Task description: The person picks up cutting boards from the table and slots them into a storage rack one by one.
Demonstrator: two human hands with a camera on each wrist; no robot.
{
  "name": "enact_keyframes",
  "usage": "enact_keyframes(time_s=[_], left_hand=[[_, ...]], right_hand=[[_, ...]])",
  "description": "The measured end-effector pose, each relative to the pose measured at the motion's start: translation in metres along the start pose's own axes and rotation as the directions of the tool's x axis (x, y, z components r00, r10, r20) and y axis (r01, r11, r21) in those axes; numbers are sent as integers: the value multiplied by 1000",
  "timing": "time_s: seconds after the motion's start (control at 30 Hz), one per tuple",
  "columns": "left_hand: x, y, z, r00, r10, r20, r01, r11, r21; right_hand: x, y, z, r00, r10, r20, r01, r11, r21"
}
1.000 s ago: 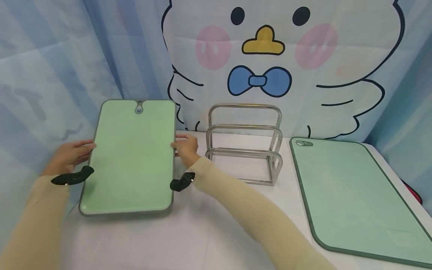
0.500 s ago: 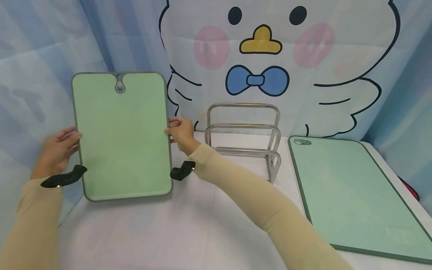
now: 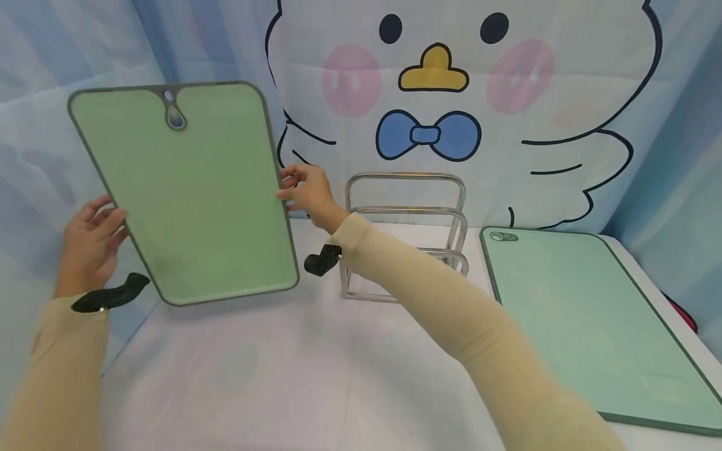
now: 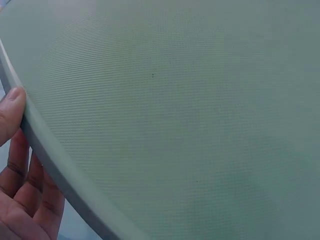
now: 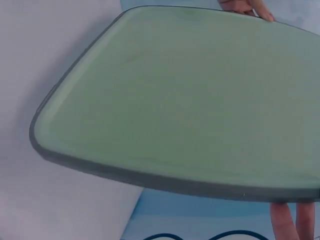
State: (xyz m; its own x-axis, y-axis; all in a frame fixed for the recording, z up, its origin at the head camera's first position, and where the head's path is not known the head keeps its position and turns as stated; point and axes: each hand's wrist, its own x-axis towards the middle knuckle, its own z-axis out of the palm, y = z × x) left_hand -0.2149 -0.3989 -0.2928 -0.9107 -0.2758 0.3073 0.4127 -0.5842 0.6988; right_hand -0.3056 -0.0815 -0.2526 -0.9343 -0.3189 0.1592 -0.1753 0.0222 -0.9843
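Note:
A light green cutting board (image 3: pixel 197 194) with a grey rim and a teardrop hanging hole is held up off the table, its top leaning left. On its left edge, my left hand (image 3: pixel 90 241) grips with the thumb in front and fingers behind, as the left wrist view shows at the rim (image 4: pixel 55 155). My right hand (image 3: pixel 310 194) pinches the right edge. In the right wrist view two fingers (image 5: pixel 284 222) show below the board's edge; the rest of that hand is out of frame. Right of the board stands a metal wire rack (image 3: pixel 406 210), partly behind my right forearm.
A larger green board (image 3: pixel 598 319) with a dark green rim lies flat on the white table (image 3: pixel 282 369) at the right. Behind the table hangs a light blue curtain (image 3: pixel 338 25) with a cartoon bird. Something red (image 3: pixel 679 311) shows at the right edge.
Both hands have raised the cutting board, and its top has moved up and left, tilting it leftward. The rack and the larger board have stayed in place.

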Motion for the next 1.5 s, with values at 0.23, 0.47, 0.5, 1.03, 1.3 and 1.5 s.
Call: enact_keyframes(time_s=[0.23, 0.47, 0.5, 1.03, 1.3, 1.5], left_hand=[[5, -8, 11, 994, 108, 2, -107, 992, -64], [8, -20, 25, 986, 162, -28, -163, 986, -33], [9, -22, 27, 984, 173, -29, -174, 985, -16], [23, -53, 52, 986, 157, 63, -166, 972, 165], [29, -68, 65, 983, 152, 100, -171, 959, 225], [34, -77, 73, 983, 141, 116, -165, 960, 228]], right_hand=[[6, -8, -17, 988, -103, 112, 116, 987, -115], [15, -13, -35, 984, -130, 121, 152, 971, -186], [16, -13, -37, 985, -127, 120, 148, 971, -188], [15, -7, -82, 993, -86, 79, 102, 968, -230], [13, -8, -102, 996, -73, 51, 83, 967, -241], [11, -8, -114, 997, -76, 32, 81, 968, -238]])
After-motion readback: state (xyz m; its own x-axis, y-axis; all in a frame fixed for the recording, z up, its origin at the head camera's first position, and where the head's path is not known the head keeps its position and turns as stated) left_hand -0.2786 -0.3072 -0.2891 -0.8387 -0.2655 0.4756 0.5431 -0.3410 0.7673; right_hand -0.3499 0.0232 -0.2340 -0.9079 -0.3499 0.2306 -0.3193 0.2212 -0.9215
